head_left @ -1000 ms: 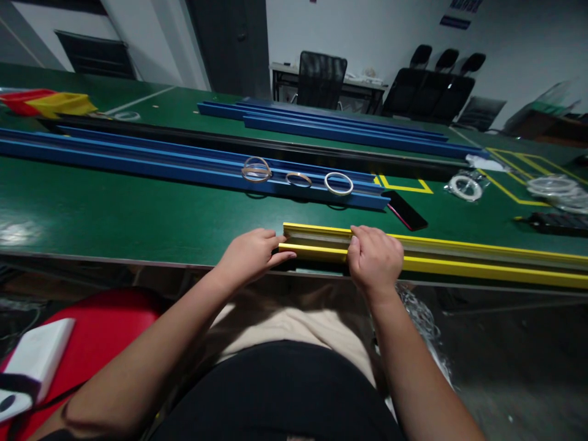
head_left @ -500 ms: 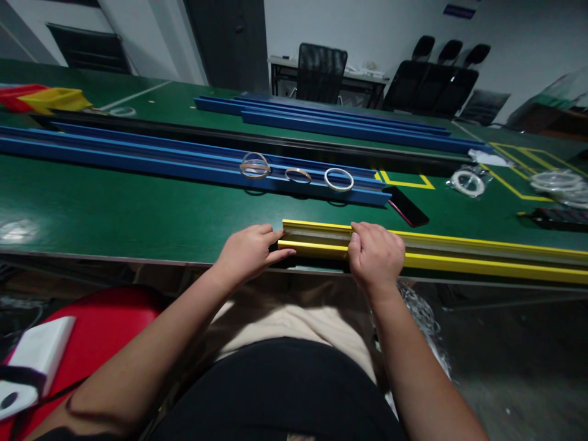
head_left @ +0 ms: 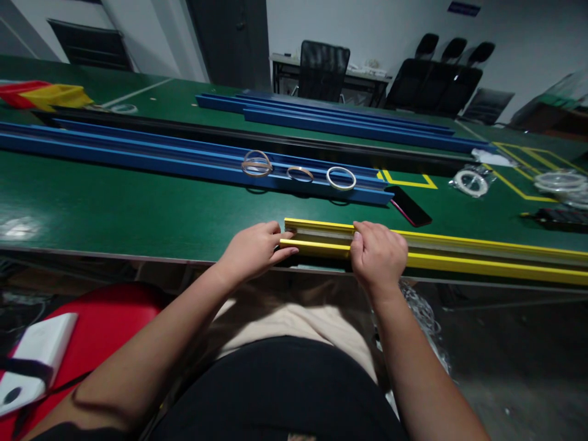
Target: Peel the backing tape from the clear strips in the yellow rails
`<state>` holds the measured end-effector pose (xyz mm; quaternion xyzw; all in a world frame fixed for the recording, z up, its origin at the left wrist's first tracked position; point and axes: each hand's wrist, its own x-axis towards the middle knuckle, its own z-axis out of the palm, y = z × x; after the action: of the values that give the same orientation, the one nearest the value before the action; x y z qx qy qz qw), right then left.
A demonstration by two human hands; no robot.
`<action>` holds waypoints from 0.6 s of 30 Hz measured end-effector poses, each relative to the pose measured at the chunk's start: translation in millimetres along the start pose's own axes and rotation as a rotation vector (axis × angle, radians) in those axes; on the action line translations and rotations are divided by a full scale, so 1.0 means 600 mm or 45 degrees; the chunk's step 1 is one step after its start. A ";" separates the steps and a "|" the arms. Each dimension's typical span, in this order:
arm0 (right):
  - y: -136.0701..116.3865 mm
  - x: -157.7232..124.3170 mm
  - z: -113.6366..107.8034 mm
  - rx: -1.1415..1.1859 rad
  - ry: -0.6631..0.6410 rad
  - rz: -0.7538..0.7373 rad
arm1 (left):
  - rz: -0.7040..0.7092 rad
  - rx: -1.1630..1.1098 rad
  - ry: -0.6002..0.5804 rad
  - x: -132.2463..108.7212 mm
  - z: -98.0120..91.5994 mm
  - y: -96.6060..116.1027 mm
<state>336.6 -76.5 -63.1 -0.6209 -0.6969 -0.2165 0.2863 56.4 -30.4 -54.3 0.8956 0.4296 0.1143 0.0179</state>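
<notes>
A long yellow channel profile (head_left: 463, 266) lies along the front edge of the green table and runs out of view on the right. At its left end, my left hand (head_left: 252, 250) pinches the near wall, thumb outside and fingers reaching into the open end. The fingertips inside the channel are partly hidden. Farther right, my right hand (head_left: 380, 254) is closed over the profile, its thumb against the near side. Behind it, a blue channel (head_left: 184, 162) carries a white tape ring (head_left: 340, 178), a thin brown ring (head_left: 300, 174) and crossed brown rings (head_left: 256, 164).
A phone (head_left: 410, 206) lies beside the blue channel's right end. Several more blue profiles (head_left: 321, 122) and a black profile (head_left: 390, 150) stretch across the table (head_left: 114, 208). Bagged rolls (head_left: 472, 182) sit at right, red and yellow bins (head_left: 57, 96) at far left. A red stool (head_left: 114, 318) stands below.
The fingers of my left hand have slipped slightly farther into the channel's end. My right hand keeps its place on the profile. The whole view has shifted a little.
</notes>
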 end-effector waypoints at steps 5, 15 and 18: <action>0.001 -0.001 0.000 0.004 -0.008 0.002 | -0.056 -0.014 0.037 -0.002 0.003 -0.002; 0.001 0.000 -0.001 -0.001 -0.010 -0.001 | -0.043 0.036 0.082 -0.006 0.006 0.000; 0.001 0.000 0.000 0.002 -0.013 0.000 | -0.034 0.029 0.074 -0.006 0.008 -0.002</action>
<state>337.2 -76.7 -62.9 -0.6216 -0.6986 -0.2129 0.2832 54.6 -32.3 -60.1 0.8863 0.4430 0.1352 -0.0033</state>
